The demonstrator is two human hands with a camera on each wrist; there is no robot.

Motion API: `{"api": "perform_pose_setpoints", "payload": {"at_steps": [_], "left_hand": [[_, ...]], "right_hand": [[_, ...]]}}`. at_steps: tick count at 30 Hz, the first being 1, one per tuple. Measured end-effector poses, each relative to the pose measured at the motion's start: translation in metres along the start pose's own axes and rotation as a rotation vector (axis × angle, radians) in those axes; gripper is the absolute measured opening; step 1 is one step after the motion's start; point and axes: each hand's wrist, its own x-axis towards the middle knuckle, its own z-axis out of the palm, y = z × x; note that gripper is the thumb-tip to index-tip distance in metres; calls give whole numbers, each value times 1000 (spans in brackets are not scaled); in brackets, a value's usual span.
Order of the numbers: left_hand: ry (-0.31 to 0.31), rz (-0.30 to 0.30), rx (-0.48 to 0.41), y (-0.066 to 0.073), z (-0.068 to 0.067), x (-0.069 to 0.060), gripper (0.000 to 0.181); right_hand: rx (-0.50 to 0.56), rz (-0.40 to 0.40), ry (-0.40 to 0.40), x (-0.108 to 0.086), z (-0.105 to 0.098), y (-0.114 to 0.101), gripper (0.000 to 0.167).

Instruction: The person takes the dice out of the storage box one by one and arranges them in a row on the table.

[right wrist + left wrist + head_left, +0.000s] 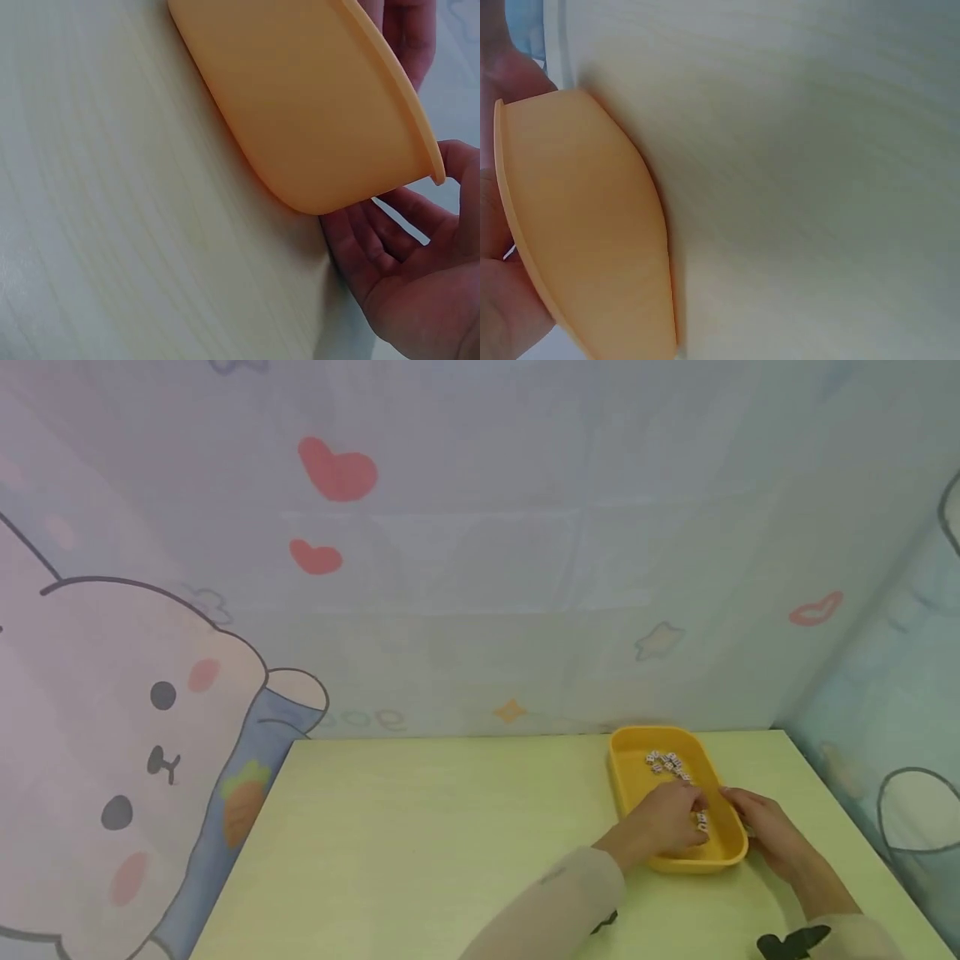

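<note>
A yellow tray [628, 785] with raised walls stands at the right of the table, holding several small white cubes [667, 762] with dark marks, like dice. My left hand [663, 818] reaches over the near left wall into it. Its thumb and fingers are bent and apart, with a few white cubes [702, 821] showing between them; the other fingers are partly hidden. At the tray's right wall, my right hand [776, 835] grips the edge. The right wrist view shows its thumb on the rim and its fingers [375, 240] against the wall's outside.
The pale yellow-green table [420, 827] stretches to the left of the tray. Behind it hangs a cloth backdrop [480, 610] with hearts and a cartoon animal, and more cloth [892, 718] hangs along the right side. The table's right edge lies near my right hand.
</note>
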Motion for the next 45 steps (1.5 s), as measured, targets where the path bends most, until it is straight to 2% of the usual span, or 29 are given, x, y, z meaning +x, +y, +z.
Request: {"api": "perform_pose_setpoints", "payload": {"at_steps": [3,7,14,18,23,31,36,41,43,45], "left_hand": [[-7,2,-54,1,3,3,33],[10,-14,-83,1,7,7,28],[22,-39,-67,2,10,14,23],[10,-44,-60,4,17,18,19],[30,-54,-63,5,23,20,18],[20,-26,-33,6,28,19,19],[15,5,32,8,29,22,15],[-3,51,75,7,16,18,8],[4,81,61,5,4,15,7],[25,137,36,1,-12,10,7]], "right_hand": [[18,-4,3,1,2,-1,73],[29,-11,10,1,3,-2,71],[14,-8,18,2,1,-5,74],[9,11,22,0,1,-4,74],[7,14,38,-1,3,-3,74],[16,12,49,-3,4,-3,72],[33,12,63,-2,4,-2,71],[32,13,56,-3,5,-2,70],[31,15,50,-3,4,-2,70],[34,16,47,-2,2,-2,68]]}}
